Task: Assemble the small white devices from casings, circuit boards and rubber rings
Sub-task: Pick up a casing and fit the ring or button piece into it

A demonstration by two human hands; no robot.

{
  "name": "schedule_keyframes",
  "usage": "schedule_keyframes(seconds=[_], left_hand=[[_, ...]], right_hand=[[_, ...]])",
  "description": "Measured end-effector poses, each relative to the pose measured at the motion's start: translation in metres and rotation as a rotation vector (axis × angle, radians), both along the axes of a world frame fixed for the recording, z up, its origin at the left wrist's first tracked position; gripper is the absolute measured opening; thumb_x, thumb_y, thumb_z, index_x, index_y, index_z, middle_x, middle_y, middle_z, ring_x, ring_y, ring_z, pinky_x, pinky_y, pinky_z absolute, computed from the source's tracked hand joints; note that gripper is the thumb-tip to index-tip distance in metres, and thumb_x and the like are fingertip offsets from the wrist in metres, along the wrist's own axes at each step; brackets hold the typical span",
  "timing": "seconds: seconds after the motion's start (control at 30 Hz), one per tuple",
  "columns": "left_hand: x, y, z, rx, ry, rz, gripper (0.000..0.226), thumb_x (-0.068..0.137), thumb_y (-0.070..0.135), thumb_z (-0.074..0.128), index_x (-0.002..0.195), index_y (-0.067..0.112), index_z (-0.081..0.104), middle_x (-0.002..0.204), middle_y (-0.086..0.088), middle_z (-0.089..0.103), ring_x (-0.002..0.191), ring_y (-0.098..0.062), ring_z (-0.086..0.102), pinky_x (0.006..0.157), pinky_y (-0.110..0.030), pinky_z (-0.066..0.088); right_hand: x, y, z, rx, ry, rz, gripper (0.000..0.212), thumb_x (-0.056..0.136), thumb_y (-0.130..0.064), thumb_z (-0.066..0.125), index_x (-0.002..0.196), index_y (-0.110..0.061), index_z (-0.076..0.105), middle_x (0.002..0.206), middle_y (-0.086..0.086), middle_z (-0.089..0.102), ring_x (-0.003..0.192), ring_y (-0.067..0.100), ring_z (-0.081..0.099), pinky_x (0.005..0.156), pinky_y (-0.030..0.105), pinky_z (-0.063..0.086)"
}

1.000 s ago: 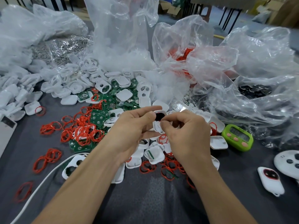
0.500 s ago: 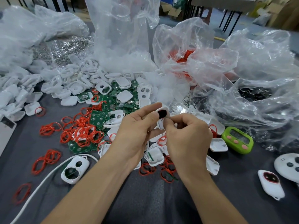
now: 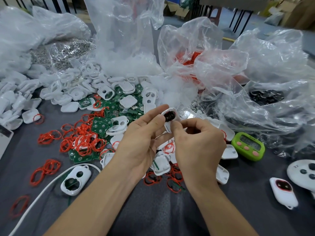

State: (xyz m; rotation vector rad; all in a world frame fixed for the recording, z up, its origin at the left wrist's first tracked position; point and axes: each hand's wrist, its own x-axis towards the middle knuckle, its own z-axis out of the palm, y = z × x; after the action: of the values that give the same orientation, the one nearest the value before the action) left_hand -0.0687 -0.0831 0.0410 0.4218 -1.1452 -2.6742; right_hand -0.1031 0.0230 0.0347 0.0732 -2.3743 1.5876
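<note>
Both hands pinch one white casing (image 3: 170,119) with a dark insert, raised above the table (image 3: 153,210): left hand (image 3: 141,142) at its left edge, right hand (image 3: 197,143) at its lower end. Red rings (image 3: 81,140) and green boards (image 3: 100,126) lie left of the hands.

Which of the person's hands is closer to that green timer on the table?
Right. The right hand is just beside the green timer, on its left, while the left hand lies farther off, beyond the right one.
</note>
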Motion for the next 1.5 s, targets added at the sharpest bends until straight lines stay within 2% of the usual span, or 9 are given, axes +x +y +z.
schedule_keyframes(seconds=[0.17, 0.43, 0.63, 0.7, 0.8, 0.87, 0.93, 1.13, 1.5], left_hand=[[0.001, -0.001, 0.003, 0.036, 0.017, 0.004, 0.022, 0.080, 0.015, 0.067, 0.093, 0.015, 0.084, 0.109, -0.010, 0.079, 0.088, -0.015, 0.078, 0.066, -0.028, 0.063], [0.002, -0.001, 0.003, -0.061, 0.028, -0.018, 0.024, 0.082, 0.015, 0.068, 0.101, 0.015, 0.083, 0.116, -0.014, 0.074, 0.104, -0.027, 0.071, 0.071, -0.028, 0.063], [0.005, -0.008, -0.002, -0.539, 0.052, -0.023, 0.043, 0.094, -0.007, 0.061, 0.123, 0.022, 0.074, 0.081, -0.021, 0.065, 0.083, -0.026, 0.064, 0.080, -0.037, 0.063], [0.006, -0.008, -0.001, -0.730, 0.018, -0.023, 0.049, 0.087, 0.001, 0.066, 0.127, 0.030, 0.071, 0.074, -0.031, 0.058, 0.070, -0.025, 0.052, 0.081, -0.058, 0.058], [0.006, -0.002, -0.005, -0.866, -0.069, 0.032, 0.047, 0.079, 0.018, 0.067, 0.118, 0.044, 0.071, 0.075, -0.034, 0.062, 0.063, -0.023, 0.047, 0.061, -0.052, 0.053], [0.005, 0.000, -0.007, -0.905, -0.094, 0.068, 0.040, 0.078, 0.022, 0.069, 0.107, 0.048, 0.074, 0.070, -0.026, 0.067, 0.061, -0.024, 0.055, 0.064, -0.059, 0.057], [0.005, -0.001, -0.007, -0.900, -0.111, 0.093, 0.035, 0.078, 0.022, 0.072, 0.102, 0.046, 0.077, 0.067, -0.021, 0.070, 0.062, -0.029, 0.066, 0.069, -0.061, 0.061], [0.004, -0.010, -0.005, -0.753, -0.162, 0.073, 0.031, 0.084, 0.001, 0.073, 0.092, 0.029, 0.084, 0.066, -0.011, 0.075, 0.055, -0.017, 0.070, 0.056, -0.023, 0.055], [0.008, -0.011, 0.004, -0.606, -0.157, -0.005, 0.035, 0.088, -0.003, 0.069, 0.113, 0.021, 0.075, 0.076, -0.015, 0.077, 0.060, -0.018, 0.074, 0.058, -0.021, 0.057]], right_hand=[[0.001, -0.003, 0.001, -0.091, -0.037, 0.024, 0.038, 0.085, -0.049, 0.080, 0.071, -0.024, 0.054, 0.063, -0.008, 0.056, 0.056, 0.007, 0.052, 0.055, 0.015, 0.042], [-0.002, 0.002, 0.004, -0.191, -0.132, 0.207, 0.036, 0.093, -0.044, 0.072, 0.067, -0.020, 0.063, 0.056, -0.009, 0.059, 0.050, 0.003, 0.049, 0.049, 0.017, 0.039], [-0.013, 0.011, 0.005, -0.149, -0.212, 0.320, 0.027, 0.086, -0.038, 0.073, 0.067, -0.021, 0.066, 0.053, -0.010, 0.057, 0.049, 0.004, 0.047, 0.054, 0.025, 0.041], [-0.017, 0.014, 0.005, -0.201, -0.271, 0.346, 0.025, 0.078, -0.036, 0.074, 0.063, -0.018, 0.066, 0.050, -0.009, 0.052, 0.048, 0.007, 0.044, 0.053, 0.028, 0.040], [-0.021, 0.016, 0.002, -0.309, -0.343, 0.387, 0.025, 0.078, -0.024, 0.074, 0.058, -0.017, 0.062, 0.046, -0.004, 0.044, 0.043, 0.011, 0.035, 0.045, 0.023, 0.033], [-0.023, 0.017, 0.000, -0.305, -0.362, 0.420, 0.026, 0.083, -0.016, 0.074, 0.059, -0.017, 0.063, 0.045, -0.001, 0.046, 0.040, 0.012, 0.035, 0.043, 0.022, 0.032], [-0.024, 0.018, 0.002, -0.291, -0.369, 0.467, 0.025, 0.084, -0.018, 0.073, 0.060, -0.018, 0.065, 0.047, 0.003, 0.052, 0.041, 0.015, 0.039, 0.044, 0.025, 0.035], [-0.026, 0.022, 0.012, -0.372, -0.432, 0.607, 0.038, 0.101, -0.024, 0.063, 0.066, -0.018, 0.076, 0.056, 0.012, 0.064, 0.041, 0.017, 0.049, 0.042, 0.018, 0.039], [-0.028, 0.027, 0.010, -0.293, -0.297, 0.539, 0.017, 0.092, -0.015, 0.074, 0.076, -0.017, 0.079, 0.062, 0.005, 0.068, 0.050, 0.016, 0.057, 0.051, 0.023, 0.048]])
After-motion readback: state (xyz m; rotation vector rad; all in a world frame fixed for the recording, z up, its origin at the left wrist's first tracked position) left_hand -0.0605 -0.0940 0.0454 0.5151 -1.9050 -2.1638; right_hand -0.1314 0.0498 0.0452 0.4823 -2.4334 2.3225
